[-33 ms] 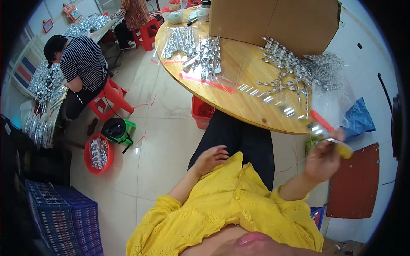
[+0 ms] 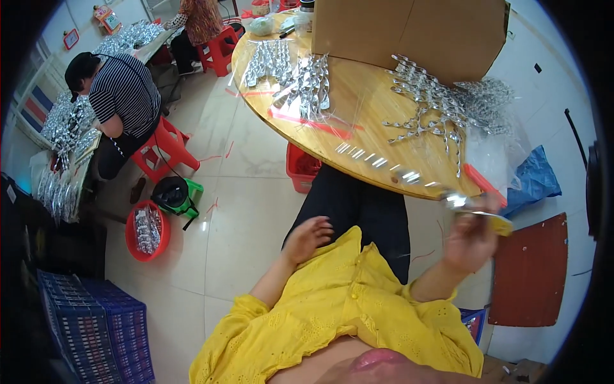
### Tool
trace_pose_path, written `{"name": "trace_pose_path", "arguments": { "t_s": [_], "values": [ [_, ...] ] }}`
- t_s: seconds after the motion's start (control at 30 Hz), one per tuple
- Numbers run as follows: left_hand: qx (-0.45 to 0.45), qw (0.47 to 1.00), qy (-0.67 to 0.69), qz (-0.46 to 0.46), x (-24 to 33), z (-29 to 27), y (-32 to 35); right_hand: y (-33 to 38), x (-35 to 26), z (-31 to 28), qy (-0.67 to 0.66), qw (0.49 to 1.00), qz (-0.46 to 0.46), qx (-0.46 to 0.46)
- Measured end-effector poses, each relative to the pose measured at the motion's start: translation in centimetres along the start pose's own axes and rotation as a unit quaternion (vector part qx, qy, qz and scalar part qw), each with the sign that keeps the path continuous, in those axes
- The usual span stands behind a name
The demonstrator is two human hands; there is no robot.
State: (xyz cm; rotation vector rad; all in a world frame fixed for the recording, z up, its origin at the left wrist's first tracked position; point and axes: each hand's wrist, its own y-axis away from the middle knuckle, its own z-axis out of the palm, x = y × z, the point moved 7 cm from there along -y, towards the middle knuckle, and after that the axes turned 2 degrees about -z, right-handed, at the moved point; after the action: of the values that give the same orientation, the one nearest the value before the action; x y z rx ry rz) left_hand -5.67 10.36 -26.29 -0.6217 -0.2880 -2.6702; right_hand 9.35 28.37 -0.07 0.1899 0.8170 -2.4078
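My right hand [image 2: 470, 246], smeared by motion, is closed around one end of a shiny silver twisted strip [image 2: 409, 176], beyond the round wooden table's near right edge. The strip trails left over the tabletop in a blur. A yellow piece [image 2: 501, 224] sticks out from the same hand; its kind is too blurred to tell. My left hand [image 2: 308, 240] rests by my lap with fingers loosely bent and apart, holding nothing. Silver twisted strips lie in a left bunch [image 2: 310, 83] and a right pile [image 2: 441, 99] on the table [image 2: 358, 83].
A large cardboard box [image 2: 409, 32] stands at the table's far side. Red plastic strips [image 2: 310, 123] lie near its edge. Below are a red basket [image 2: 300, 168] and a red tub [image 2: 147, 253] of silver strips. A person in a striped shirt [image 2: 131, 83] sits at the left.
My right hand has moved left and slightly toward me, and the silver strip has swung left with it. My left hand's fingers have shifted a little.
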Motion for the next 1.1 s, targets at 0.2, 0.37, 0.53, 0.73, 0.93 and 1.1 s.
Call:
{"name": "trace_pose_path", "arguments": {
  "t_s": [0.2,0.37,0.53,0.73,0.93,1.1],
  "values": [
    [0.06,0.92,-0.227,0.313,12.6,3.1,7.0,3.3,13.6,-1.5,0.192,0.934,0.297,0.051],
    [0.077,0.738,-0.579,0.337,15.0,16.5,3.8,3.1,19.1,-2.5,0.191,0.908,0.372,0.029],
    [-0.006,0.799,-0.527,0.288,13.2,16.9,-0.1,1.3,19.7,-3.8,0.215,0.907,0.359,0.038],
    [0.156,0.838,-0.339,0.397,16.9,15.1,-0.6,-3.9,16.8,-4.9,0.371,0.873,0.315,0.028],
    [0.232,0.904,-0.356,0.056,14.8,12.7,-6.8,-10.4,10.9,-2.6,0.521,0.848,0.094,-0.023],
    [0.154,0.968,-0.166,0.106,14.6,12.6,-10.7,-14.0,6.7,-0.4,0.682,0.713,-0.153,-0.054]
  ]
}}
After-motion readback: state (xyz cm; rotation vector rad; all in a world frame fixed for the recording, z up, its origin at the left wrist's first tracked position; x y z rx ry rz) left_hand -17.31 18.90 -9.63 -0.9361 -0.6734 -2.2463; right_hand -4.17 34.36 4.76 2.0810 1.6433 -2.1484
